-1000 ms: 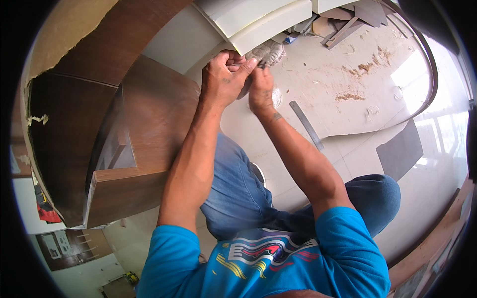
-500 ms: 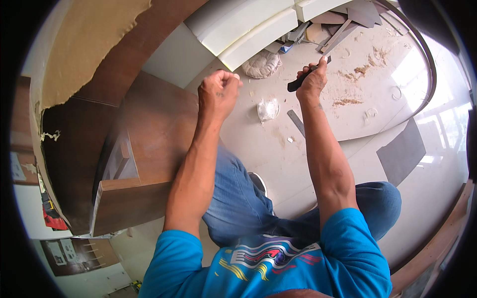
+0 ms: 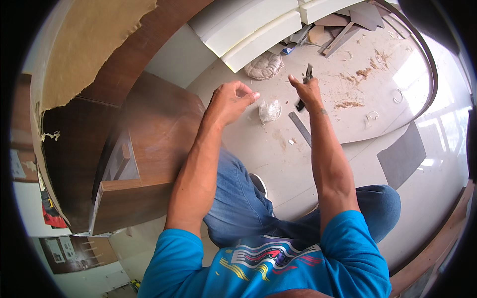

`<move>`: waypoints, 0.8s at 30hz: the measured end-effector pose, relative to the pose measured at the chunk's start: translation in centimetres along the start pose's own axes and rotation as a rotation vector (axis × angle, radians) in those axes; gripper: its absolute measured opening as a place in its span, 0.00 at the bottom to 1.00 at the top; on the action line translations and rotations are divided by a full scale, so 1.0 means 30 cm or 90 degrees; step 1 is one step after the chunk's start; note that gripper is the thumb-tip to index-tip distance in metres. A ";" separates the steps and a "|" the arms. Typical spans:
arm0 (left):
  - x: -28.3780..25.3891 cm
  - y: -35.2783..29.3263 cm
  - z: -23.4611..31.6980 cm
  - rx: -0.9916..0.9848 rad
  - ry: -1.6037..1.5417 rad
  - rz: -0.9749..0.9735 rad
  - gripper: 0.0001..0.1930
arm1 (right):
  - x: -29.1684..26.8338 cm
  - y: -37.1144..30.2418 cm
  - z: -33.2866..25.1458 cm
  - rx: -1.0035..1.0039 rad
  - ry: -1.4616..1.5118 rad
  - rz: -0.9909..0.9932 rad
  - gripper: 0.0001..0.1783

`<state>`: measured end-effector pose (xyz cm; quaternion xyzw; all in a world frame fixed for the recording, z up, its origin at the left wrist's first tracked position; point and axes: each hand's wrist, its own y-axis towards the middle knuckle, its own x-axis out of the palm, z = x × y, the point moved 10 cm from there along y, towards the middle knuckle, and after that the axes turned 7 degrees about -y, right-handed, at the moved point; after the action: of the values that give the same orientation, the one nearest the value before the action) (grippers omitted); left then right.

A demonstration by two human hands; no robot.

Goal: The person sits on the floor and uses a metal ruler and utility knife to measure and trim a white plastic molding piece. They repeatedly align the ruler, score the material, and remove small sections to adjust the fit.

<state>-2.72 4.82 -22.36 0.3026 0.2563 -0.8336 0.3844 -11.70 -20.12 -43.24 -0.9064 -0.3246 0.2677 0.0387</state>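
The right hand [image 3: 309, 93] is raised over the pale floor [image 3: 278, 149] with its fingers closed around a small dark tool [image 3: 304, 89], a slim black thing that looks like a utility knife. The tool's long axis runs nearly straight up the picture, tilted a little: its narrow upper end sticks out above the knuckles and points away from the person, toward the scraps at the far side of the floor, while its lower end shows below the hand, pointing back toward the person's wrist. Whether a blade is out cannot be told. The left hand [image 3: 231, 99] hangs well apart from the right, at about the same height, with the fingers curled loosely inward and the fingertips drawn toward the thumb; it holds nothing that can be seen. Between and a little below the two hands a crumpled clear plastic bag [image 3: 269, 110] lies on the floor, and just right of it a flat grey metal ruler [image 3: 301, 128] lies slantwise, under the right forearm. To the left of the left arm stands a brown wooden cabinet [image 3: 154, 144]. Farther off are white foam blocks [image 3: 258, 35], a rolled grey cloth [image 3: 264, 65], and wood shavings [image 3: 357, 74] scattered on the floor.
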 end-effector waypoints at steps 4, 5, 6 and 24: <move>-0.072 -0.015 0.046 -0.004 -0.039 0.126 0.31 | -0.079 0.014 0.312 0.143 -0.143 0.048 0.36; -0.111 -0.026 0.088 0.026 -0.020 0.189 0.31 | -0.109 0.006 0.385 0.161 -0.199 0.072 0.32; -0.157 -0.048 0.138 0.055 0.001 0.254 0.31 | -0.134 -0.009 0.434 0.178 -0.253 0.094 0.28; -0.217 -0.056 0.121 0.071 -0.308 0.247 0.23 | -0.247 -0.139 0.486 0.164 -0.377 0.324 0.13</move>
<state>-1.78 6.56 -14.98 0.1589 0.0490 -0.8054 0.5689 -26.28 -22.87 -51.25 -0.8293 -0.0511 0.5564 -0.0103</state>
